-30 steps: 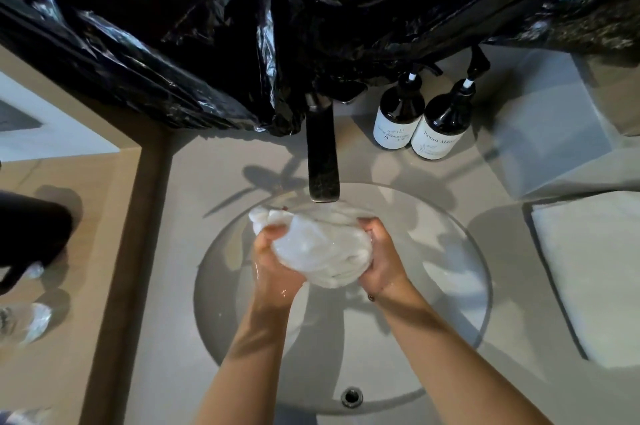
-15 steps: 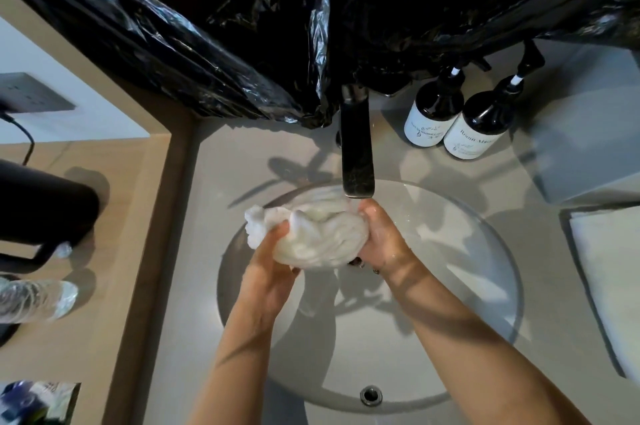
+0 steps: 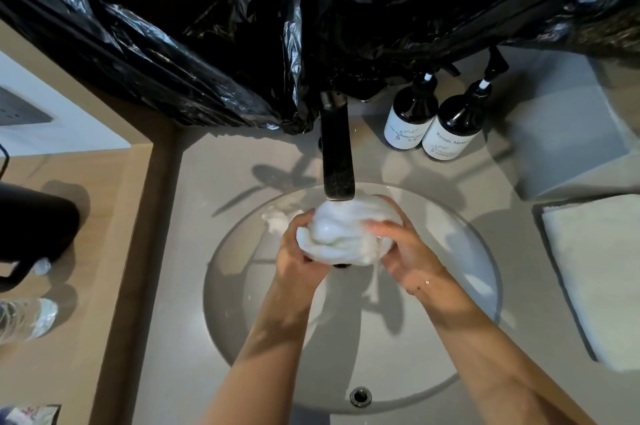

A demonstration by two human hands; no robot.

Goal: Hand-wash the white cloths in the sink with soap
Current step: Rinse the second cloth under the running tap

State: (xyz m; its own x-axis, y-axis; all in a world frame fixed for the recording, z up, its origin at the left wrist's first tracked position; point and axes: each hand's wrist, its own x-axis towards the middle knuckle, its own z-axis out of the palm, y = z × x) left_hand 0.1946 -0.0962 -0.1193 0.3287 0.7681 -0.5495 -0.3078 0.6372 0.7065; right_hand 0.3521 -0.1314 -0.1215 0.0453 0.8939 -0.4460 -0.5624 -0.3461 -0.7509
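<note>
White, wet bunched cloth (image 3: 349,234) sits clamped between both hands: left hand (image 3: 299,248) curled round its left end, right hand (image 3: 403,250) round the right. Long axis runs left-right, directly beneath the dark metal tap spout (image 3: 337,161), above the round pale basin (image 3: 460,286). Water seemingly running.
</note>
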